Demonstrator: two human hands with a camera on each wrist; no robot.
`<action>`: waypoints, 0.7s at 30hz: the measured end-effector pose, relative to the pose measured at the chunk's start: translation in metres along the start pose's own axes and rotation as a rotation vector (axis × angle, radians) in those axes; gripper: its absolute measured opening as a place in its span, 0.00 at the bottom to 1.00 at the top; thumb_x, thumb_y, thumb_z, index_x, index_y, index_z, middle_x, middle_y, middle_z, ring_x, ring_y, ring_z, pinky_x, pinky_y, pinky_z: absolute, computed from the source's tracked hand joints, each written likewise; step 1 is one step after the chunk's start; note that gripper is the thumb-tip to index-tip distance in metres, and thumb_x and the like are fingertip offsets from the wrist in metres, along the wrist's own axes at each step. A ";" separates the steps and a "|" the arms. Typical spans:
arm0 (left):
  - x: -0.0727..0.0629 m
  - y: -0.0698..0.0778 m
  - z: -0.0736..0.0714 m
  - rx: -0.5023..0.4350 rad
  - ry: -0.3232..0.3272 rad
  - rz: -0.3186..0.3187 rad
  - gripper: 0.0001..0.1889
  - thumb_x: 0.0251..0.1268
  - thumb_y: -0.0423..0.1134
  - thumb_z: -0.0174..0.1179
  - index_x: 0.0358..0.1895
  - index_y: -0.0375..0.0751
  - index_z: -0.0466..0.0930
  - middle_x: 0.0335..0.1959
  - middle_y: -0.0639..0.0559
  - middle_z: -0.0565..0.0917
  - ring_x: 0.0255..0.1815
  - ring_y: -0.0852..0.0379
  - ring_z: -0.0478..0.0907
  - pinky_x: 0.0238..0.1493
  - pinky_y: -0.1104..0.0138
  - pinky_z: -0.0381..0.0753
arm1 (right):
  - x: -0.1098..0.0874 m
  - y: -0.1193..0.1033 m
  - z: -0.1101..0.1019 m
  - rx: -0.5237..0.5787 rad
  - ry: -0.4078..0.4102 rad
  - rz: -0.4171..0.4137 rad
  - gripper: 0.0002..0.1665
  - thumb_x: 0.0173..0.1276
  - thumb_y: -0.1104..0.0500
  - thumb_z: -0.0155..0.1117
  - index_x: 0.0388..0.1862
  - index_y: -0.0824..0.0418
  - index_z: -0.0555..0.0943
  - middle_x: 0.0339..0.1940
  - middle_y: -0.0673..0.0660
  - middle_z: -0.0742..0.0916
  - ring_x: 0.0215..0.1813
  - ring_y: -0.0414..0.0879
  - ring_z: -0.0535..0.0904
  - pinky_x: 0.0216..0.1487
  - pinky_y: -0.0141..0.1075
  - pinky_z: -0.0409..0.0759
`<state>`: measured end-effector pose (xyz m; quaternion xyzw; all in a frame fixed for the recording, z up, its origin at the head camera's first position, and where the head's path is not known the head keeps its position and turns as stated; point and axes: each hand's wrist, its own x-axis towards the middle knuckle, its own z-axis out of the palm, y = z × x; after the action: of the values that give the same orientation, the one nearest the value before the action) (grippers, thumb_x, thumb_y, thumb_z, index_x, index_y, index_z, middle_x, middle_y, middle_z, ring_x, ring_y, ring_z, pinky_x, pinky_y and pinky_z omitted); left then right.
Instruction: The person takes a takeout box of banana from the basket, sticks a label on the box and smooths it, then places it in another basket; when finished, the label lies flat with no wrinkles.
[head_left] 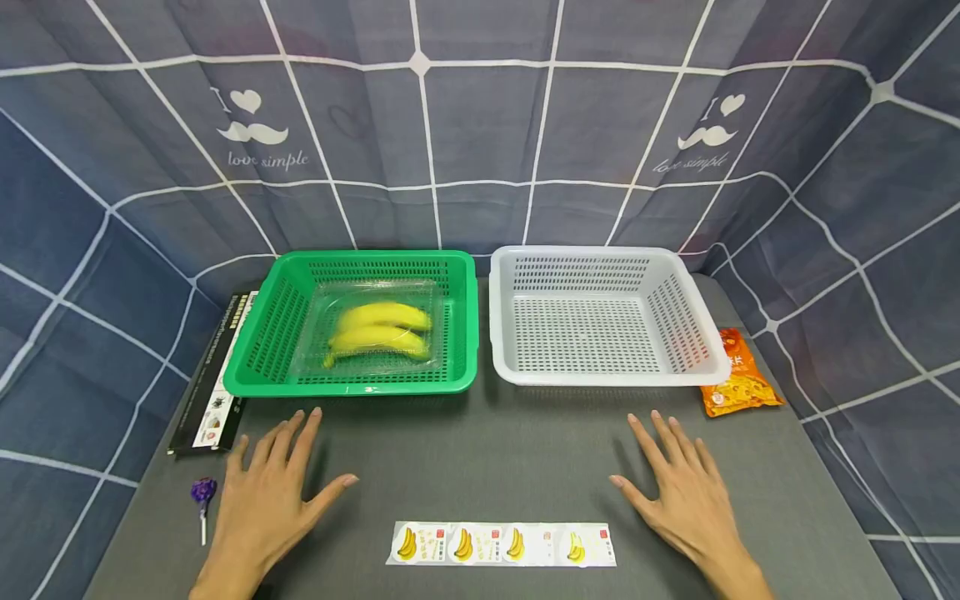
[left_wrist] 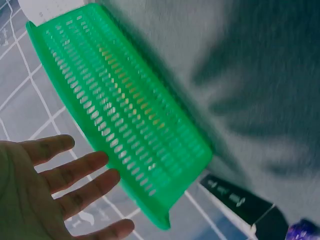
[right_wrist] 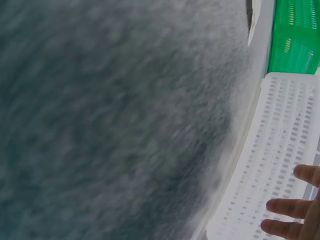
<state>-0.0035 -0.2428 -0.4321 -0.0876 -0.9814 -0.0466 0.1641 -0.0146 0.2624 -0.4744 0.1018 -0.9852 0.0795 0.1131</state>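
Note:
My left hand (head_left: 268, 492) is spread over the table in front of the green basket (head_left: 360, 389), its fingers straight and holding nothing. To the right, my right hand (head_left: 682, 492) is spread the same way before the white basket (head_left: 607, 379), also holding nothing. Inside the green basket lies a clear plastic box (head_left: 318, 333) with two yellow bananas (head_left: 378, 339) in it. A strip of banana stickers (head_left: 501, 544) lies flat on the table between the hands. The left wrist view shows the left fingers (left_wrist: 82, 170) overlapping the green basket's side.
A purple-wrapped lollipop (head_left: 202, 492) lies left of my left hand. A black and white flat box (head_left: 217, 379) sits along the green basket's left side. An orange snack packet (head_left: 741, 375) is by the white basket's right corner. Grey checked curtains (head_left: 480, 125) enclose the table.

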 end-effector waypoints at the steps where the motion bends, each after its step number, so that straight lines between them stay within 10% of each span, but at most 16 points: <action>1: 0.002 -0.003 -0.002 -0.005 0.005 -0.001 0.53 0.50 0.78 0.54 0.75 0.47 0.61 0.63 0.38 0.75 0.62 0.38 0.71 0.60 0.35 0.61 | 0.001 -0.001 0.000 0.003 0.004 -0.008 0.53 0.56 0.27 0.64 0.77 0.43 0.60 0.73 0.63 0.71 0.71 0.65 0.66 0.66 0.62 0.60; 8: 0.023 -0.028 -0.013 -0.088 -0.027 -0.038 0.50 0.51 0.68 0.65 0.75 0.47 0.61 0.60 0.35 0.74 0.56 0.32 0.71 0.53 0.35 0.65 | 0.012 -0.013 -0.006 0.086 0.004 -0.046 0.52 0.56 0.30 0.66 0.77 0.43 0.61 0.73 0.60 0.71 0.72 0.62 0.65 0.66 0.60 0.62; 15: 0.050 -0.055 -0.023 -0.090 0.104 -0.009 0.51 0.45 0.69 0.68 0.71 0.41 0.67 0.46 0.34 0.76 0.38 0.37 0.73 0.35 0.45 0.69 | 0.026 -0.030 -0.012 0.235 0.070 -0.139 0.50 0.56 0.38 0.72 0.76 0.45 0.64 0.70 0.55 0.76 0.68 0.58 0.71 0.59 0.58 0.69; 21: 0.069 -0.071 -0.019 -0.129 0.099 -0.027 0.53 0.47 0.69 0.67 0.73 0.40 0.63 0.57 0.30 0.72 0.51 0.28 0.69 0.43 0.39 0.66 | 0.042 -0.042 -0.022 0.298 0.069 -0.198 0.50 0.56 0.39 0.72 0.76 0.45 0.63 0.70 0.52 0.75 0.67 0.53 0.73 0.61 0.54 0.70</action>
<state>-0.0749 -0.3037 -0.3959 -0.0821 -0.9681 -0.1164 0.2059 -0.0404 0.2181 -0.4377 0.2109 -0.9432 0.2165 0.1378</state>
